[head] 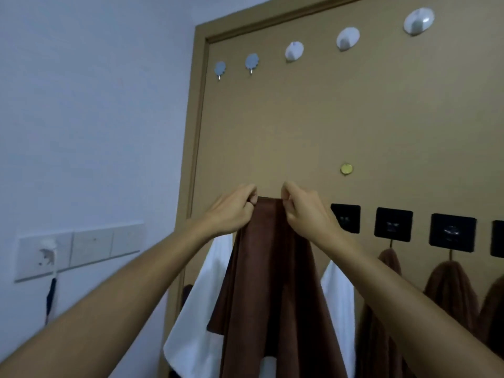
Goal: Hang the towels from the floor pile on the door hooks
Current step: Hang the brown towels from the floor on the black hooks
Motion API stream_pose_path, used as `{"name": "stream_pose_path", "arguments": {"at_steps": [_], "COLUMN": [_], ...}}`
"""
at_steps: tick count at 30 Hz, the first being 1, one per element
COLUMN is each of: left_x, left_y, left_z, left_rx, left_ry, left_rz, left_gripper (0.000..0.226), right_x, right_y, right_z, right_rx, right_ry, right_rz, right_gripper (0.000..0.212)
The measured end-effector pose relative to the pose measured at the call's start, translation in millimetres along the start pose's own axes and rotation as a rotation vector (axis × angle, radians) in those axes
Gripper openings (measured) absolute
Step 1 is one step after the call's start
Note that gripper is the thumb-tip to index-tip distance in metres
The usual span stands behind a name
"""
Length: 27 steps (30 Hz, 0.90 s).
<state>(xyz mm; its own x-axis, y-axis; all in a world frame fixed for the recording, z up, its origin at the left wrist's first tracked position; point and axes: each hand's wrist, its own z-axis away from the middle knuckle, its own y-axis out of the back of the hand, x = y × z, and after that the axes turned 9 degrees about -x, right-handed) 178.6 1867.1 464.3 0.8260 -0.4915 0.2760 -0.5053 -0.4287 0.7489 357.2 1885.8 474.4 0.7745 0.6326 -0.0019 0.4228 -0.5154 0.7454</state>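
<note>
Left hand [234,211] & right hand [308,211] pinch the brown towel's [272,282] top edge, fingers curled tight. Prob. spreading it to catch a hook; hook itself hidden.

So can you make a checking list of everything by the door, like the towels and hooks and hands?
Surface: tan wooden door, shut in its frame.
Job's things: dark brown towel held up at its top edge; white towels and brown towels hang on black square hooks.
Clutter: five round pale hooks above, bare.
Hands: left hand and right hand pinch the brown towel's top.
Cables: dark cord below the wall switch panel.
Surroundings: pale wall.
</note>
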Motion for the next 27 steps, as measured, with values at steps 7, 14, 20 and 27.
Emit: {"name": "stream_pose_path", "arguments": {"at_steps": [7, 14, 20, 27], "left_x": [-56.1, -121.4, -172.7, -228.9], "left_y": [56.3, 113.9, 164.4, 192.8], "left_z": [-88.9, -178.8, -251.0, -314.2], "left_rx": [0.311, 0.603, 0.734, 0.774], "left_ry": [0.047, -0.057, -0.171, -0.167], "left_rz": [-0.173, -0.167, -0.235, -0.201], "left_gripper": [0.011, 0.01, 0.031, 0.033], "right_x": [-17.2, -40.5, -51.7, -53.1], "right_y": [-16.1, -16.9, -12.4, -22.4], "right_z": [-129.7, -255.6, -357.0, -440.8], "right_rx": [0.133, 0.292, 0.391, 0.417], "right_ry": [-0.035, -0.035, -0.027, 0.02], "right_rz": [0.053, 0.158, 0.242, 0.428], "right_gripper": [0.019, 0.021, 0.024, 0.028]}}
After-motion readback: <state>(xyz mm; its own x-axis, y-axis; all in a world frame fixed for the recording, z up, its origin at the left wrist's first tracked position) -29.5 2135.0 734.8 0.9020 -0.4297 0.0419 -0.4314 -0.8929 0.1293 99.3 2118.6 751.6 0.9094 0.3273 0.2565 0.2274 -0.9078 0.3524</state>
